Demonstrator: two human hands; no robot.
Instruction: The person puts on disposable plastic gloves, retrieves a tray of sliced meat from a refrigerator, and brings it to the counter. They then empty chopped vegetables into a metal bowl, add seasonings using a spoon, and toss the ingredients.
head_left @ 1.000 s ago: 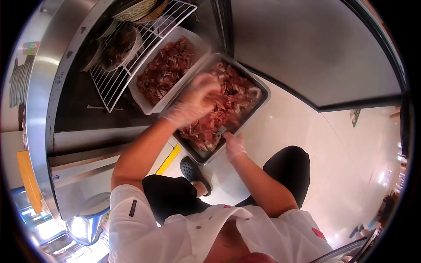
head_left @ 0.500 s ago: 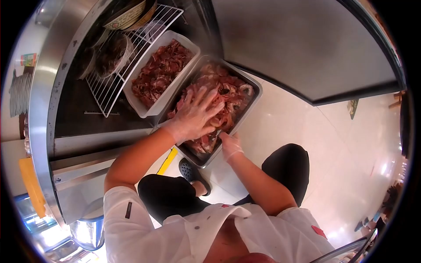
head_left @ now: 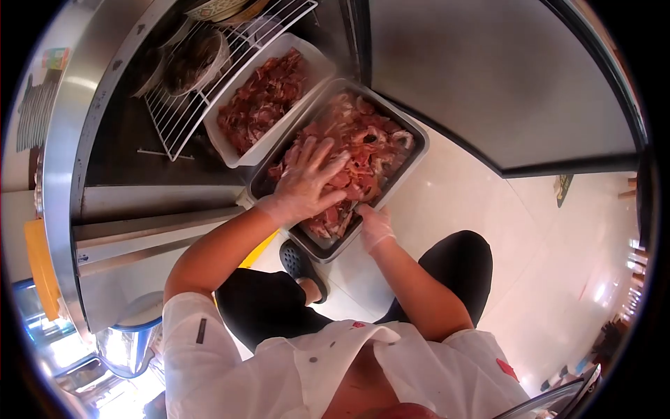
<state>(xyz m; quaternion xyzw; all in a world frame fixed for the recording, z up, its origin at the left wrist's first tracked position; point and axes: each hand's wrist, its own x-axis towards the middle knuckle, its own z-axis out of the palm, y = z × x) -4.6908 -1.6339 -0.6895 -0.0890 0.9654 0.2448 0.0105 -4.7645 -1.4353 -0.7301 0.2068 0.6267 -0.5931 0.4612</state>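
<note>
My left hand [head_left: 301,183], in a clear plastic glove, lies palm down with fingers spread on the sliced raw meat [head_left: 373,150] in a deep metal pan [head_left: 419,150]. At the pan's near right side, my right hand [head_left: 375,225], gloved too, grips the rim with the thumb over the edge; its other fingers are hidden. The pan sits tilted in view at the mouth of a fridge compartment. Beside it, a white plastic tub [head_left: 234,162] holds more sliced raw meat [head_left: 264,94].
A white wire shelf [head_left: 162,133] above the tub carries several bowls [head_left: 197,61]. The open fridge door [head_left: 488,77] stands on the right. Below the compartment is a partly open drawer [head_left: 153,234]. My legs and a dark clog [head_left: 301,265] are close under the pan.
The view has shifted slightly, so the fridge and tub sit higher and further right. The pan has moved a little to the right in view, both hands staying on it and its meat.
</note>
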